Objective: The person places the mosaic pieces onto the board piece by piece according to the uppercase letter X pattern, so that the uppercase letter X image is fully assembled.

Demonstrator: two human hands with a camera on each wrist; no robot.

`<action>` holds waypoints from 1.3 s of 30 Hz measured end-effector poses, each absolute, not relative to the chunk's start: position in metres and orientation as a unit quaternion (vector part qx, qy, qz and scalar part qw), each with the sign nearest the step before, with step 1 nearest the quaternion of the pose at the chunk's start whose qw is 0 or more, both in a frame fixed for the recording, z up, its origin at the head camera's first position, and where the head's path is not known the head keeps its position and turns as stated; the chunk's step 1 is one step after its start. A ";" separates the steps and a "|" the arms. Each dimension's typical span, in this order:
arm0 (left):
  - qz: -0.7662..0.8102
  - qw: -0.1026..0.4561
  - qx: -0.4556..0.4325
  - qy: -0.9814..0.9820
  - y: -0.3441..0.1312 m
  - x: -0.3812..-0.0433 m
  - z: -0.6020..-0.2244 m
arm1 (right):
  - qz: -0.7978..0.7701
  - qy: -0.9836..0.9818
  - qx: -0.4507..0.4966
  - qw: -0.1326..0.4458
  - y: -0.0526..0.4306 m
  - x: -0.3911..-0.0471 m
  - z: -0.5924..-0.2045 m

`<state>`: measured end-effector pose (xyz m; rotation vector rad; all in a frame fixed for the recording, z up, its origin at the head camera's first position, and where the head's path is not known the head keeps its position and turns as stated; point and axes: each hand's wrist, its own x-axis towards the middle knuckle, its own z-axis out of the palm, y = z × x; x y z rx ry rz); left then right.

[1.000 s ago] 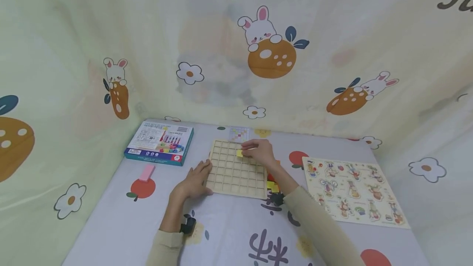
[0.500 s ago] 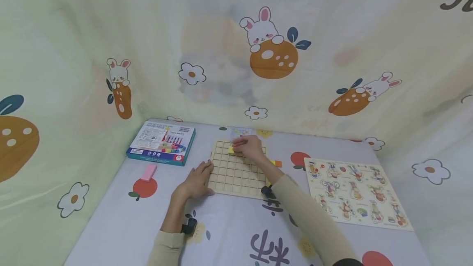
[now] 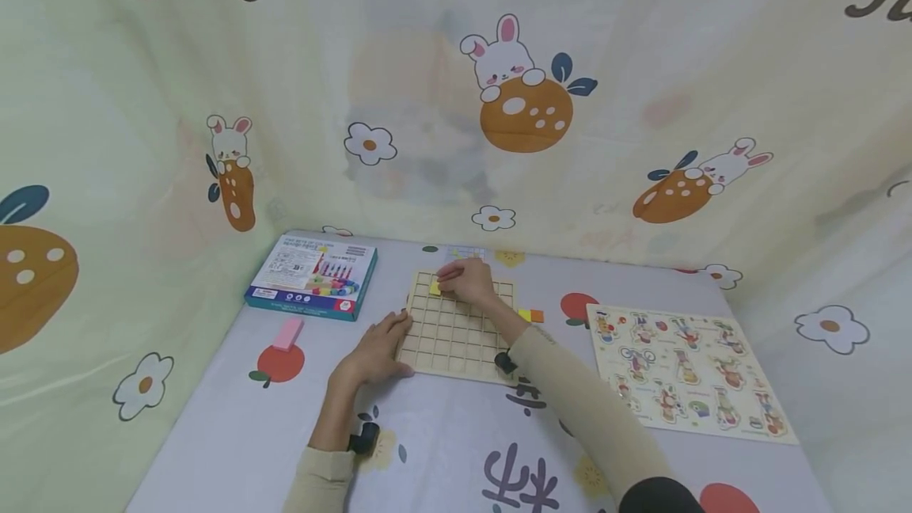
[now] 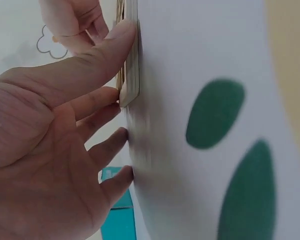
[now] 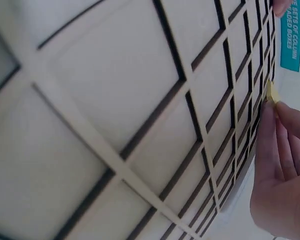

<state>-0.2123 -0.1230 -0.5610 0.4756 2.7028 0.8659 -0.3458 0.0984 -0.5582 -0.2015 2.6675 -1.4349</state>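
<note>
At the near left corner of the gridded wooden board, the left hand lies with fingers spread and relaxed, thumb against the rim, gripping nothing; beyond it, the right sleeve slants over the board's right side, hiding several cells; near the far left corner, the right hand pinches a small yellow tile between thumb and fingertips, its other fingers curled; the tile projects to the left of these fingertips, over the far cells, and whether it is seated in one cannot be told.

Around the board, near to far: a picture board at right; a pink block at left; yellow and orange pieces beside the right edge, partly covered by the sleeve; a teal-sided box at far left; a patterned card behind the right hand, largely hidden; a printed curtain.
</note>
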 end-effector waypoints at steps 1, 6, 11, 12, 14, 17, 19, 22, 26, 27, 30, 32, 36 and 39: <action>0.296 0.131 0.168 0.931 -0.122 -0.212 -0.558 | -0.463 0.882 -0.067 0.045 0.098 -0.346 -0.558; 0.291 0.128 0.186 0.930 -0.121 -0.215 -0.560 | -0.403 0.911 -0.084 0.021 0.096 -0.344 -0.558; 0.293 0.126 0.188 0.929 -0.117 -0.213 -0.563 | -0.368 0.923 -0.106 0.024 0.099 -0.336 -0.557; 0.294 0.128 0.186 0.929 -0.117 -0.213 -0.564 | -0.370 0.923 -0.105 0.027 0.100 -0.334 -0.556; 0.296 0.129 0.185 0.928 -0.116 -0.212 -0.564 | -0.373 0.921 -0.104 0.030 0.103 -0.331 -0.555; 0.298 0.137 0.177 0.928 -0.114 -0.210 -0.561 | -0.382 0.917 -0.107 0.028 0.108 -0.327 -0.551; 0.295 0.139 0.173 0.929 -0.114 -0.210 -0.561 | -0.393 0.912 -0.114 0.024 0.114 -0.324 -0.548; 0.293 0.138 0.163 0.932 -0.115 -0.209 -0.560 | -0.410 0.904 -0.123 0.012 0.124 -0.320 -0.542; 0.299 0.139 0.157 0.931 -0.116 -0.208 -0.562 | -0.422 0.900 -0.110 0.003 0.146 -0.312 -0.536; 0.297 0.141 0.158 0.931 -0.116 -0.208 -0.563 | -0.422 0.901 -0.103 0.004 0.153 -0.309 -0.535; 0.294 0.141 0.161 0.931 -0.116 -0.206 -0.565 | -0.424 0.902 -0.080 0.008 0.172 -0.302 -0.531; 0.291 0.141 0.161 0.932 -0.116 -0.205 -0.564 | -0.422 0.904 -0.067 0.007 0.184 -0.298 -0.529; 0.292 0.135 0.158 0.934 -0.119 -0.205 -0.561 | -0.413 0.909 -0.051 0.001 0.203 -0.293 -0.527; 0.288 0.134 0.157 0.935 -0.120 -0.206 -0.560 | -0.403 0.915 -0.034 0.010 0.214 -0.291 -0.530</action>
